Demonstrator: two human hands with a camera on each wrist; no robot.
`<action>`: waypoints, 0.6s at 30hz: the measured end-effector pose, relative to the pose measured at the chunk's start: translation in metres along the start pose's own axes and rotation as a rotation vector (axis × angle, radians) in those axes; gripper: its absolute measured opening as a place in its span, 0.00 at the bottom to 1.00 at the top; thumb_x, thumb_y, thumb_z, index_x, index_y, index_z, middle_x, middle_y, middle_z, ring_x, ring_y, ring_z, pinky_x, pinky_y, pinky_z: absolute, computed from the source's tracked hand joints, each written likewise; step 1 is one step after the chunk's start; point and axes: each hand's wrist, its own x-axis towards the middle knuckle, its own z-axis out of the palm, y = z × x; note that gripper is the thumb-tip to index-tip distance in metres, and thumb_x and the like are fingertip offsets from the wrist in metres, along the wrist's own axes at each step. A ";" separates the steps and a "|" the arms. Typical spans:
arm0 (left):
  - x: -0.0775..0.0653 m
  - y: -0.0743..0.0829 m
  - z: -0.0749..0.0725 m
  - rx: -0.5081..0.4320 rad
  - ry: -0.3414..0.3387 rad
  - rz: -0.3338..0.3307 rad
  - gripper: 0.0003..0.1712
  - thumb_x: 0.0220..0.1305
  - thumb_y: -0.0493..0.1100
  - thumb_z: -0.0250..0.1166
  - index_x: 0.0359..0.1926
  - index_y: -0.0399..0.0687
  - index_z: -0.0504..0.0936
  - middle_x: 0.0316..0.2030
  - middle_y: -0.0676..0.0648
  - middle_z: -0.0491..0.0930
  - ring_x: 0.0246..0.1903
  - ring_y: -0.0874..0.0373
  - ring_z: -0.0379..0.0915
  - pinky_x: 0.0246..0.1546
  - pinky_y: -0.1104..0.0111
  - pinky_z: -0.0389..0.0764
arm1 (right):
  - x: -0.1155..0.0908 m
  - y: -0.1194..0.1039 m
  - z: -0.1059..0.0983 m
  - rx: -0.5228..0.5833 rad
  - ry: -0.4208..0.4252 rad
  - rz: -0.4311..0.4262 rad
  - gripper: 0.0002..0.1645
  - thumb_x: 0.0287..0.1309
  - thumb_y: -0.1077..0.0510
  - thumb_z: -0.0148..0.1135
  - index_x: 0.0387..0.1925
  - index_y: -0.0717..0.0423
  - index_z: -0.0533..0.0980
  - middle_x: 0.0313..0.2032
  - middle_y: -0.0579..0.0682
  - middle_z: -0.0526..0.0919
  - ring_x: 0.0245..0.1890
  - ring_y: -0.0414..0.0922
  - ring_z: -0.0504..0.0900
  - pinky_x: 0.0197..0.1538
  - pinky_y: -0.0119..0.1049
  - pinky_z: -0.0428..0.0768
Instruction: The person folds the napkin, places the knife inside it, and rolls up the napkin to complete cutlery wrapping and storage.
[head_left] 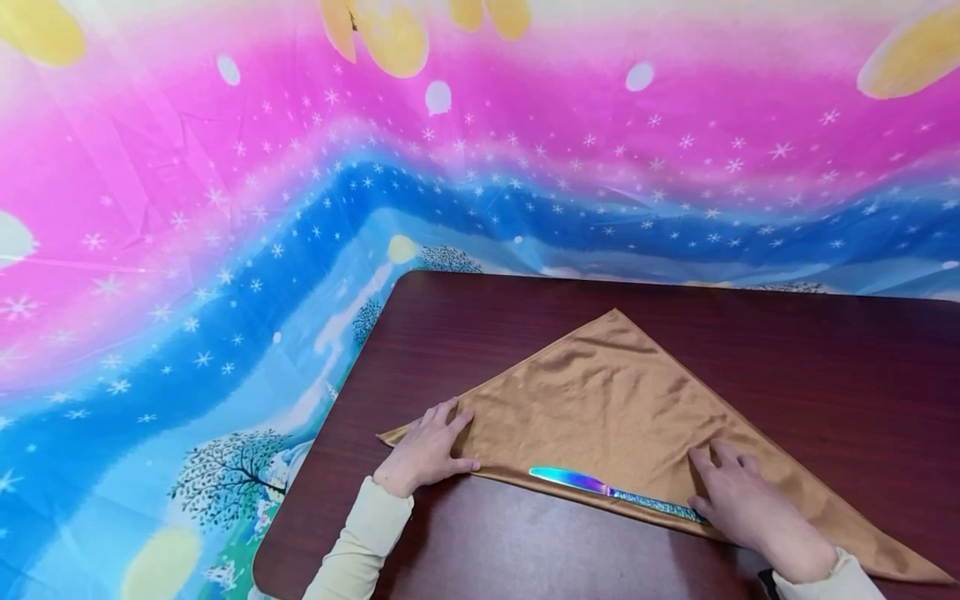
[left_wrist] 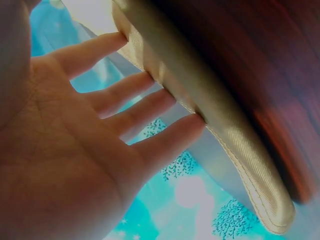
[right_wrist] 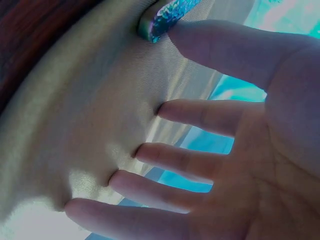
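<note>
A shiny gold-brown cloth napkin (head_left: 592, 400), folded into a triangle, lies on the table with its peak pointing away. Along its near folded edge rests a rainbow-coloured table knife (head_left: 573, 480) with a textured handle, blade toward the left. My left hand (head_left: 423, 450) touches the napkin's left part with spread fingertips; the left wrist view shows them on the cloth (left_wrist: 230, 135). On the right side my right hand (head_left: 750, 504) presses its fingertips into the cloth (right_wrist: 90, 130). Its thumb is right at the end of the knife handle (right_wrist: 170, 20).
The dark red-brown wooden table (head_left: 847, 375) has rounded corners and a glossy, reflective top. Behind it and to its left hangs a pink and blue backdrop (head_left: 480, 158) printed with snowflakes and trees.
</note>
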 end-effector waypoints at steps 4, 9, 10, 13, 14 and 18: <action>0.001 0.000 -0.001 0.003 -0.004 -0.001 0.44 0.54 0.61 0.69 0.67 0.44 0.69 0.68 0.35 0.62 0.65 0.38 0.62 0.59 0.45 0.69 | 0.001 -0.001 -0.001 0.005 -0.009 0.003 0.34 0.46 0.54 0.73 0.53 0.64 0.71 0.53 0.76 0.69 0.44 0.74 0.72 0.37 0.62 0.76; 0.002 0.000 -0.001 0.003 -0.012 -0.002 0.44 0.54 0.62 0.69 0.66 0.44 0.70 0.68 0.34 0.62 0.65 0.38 0.62 0.60 0.45 0.69 | 0.001 0.001 -0.002 0.020 -0.018 -0.003 0.35 0.46 0.54 0.73 0.54 0.66 0.72 0.53 0.77 0.69 0.44 0.74 0.71 0.38 0.63 0.75; 0.002 0.000 -0.001 0.003 -0.013 -0.003 0.44 0.54 0.62 0.69 0.66 0.44 0.70 0.68 0.34 0.62 0.65 0.38 0.62 0.60 0.46 0.69 | 0.001 0.001 -0.002 0.022 -0.023 -0.001 0.35 0.46 0.54 0.73 0.54 0.66 0.72 0.53 0.78 0.68 0.44 0.75 0.71 0.38 0.63 0.75; 0.003 0.000 -0.001 0.006 -0.012 -0.004 0.44 0.54 0.62 0.69 0.66 0.44 0.69 0.68 0.34 0.62 0.65 0.38 0.62 0.60 0.46 0.69 | 0.003 0.002 -0.003 0.026 -0.053 0.013 0.36 0.48 0.53 0.72 0.55 0.67 0.71 0.54 0.78 0.67 0.46 0.75 0.70 0.39 0.63 0.75; 0.003 0.000 -0.001 0.005 -0.011 -0.003 0.44 0.54 0.62 0.69 0.66 0.44 0.69 0.68 0.34 0.62 0.65 0.38 0.62 0.60 0.46 0.69 | 0.003 0.003 -0.003 0.026 -0.064 0.016 0.36 0.48 0.52 0.72 0.56 0.67 0.71 0.55 0.78 0.67 0.46 0.76 0.69 0.40 0.63 0.75; 0.004 0.000 -0.002 0.002 -0.011 -0.003 0.44 0.54 0.62 0.69 0.67 0.44 0.69 0.68 0.34 0.61 0.65 0.37 0.62 0.60 0.45 0.69 | 0.005 0.004 -0.004 0.027 -0.083 0.022 0.37 0.49 0.51 0.71 0.57 0.68 0.70 0.56 0.78 0.66 0.48 0.76 0.68 0.40 0.64 0.74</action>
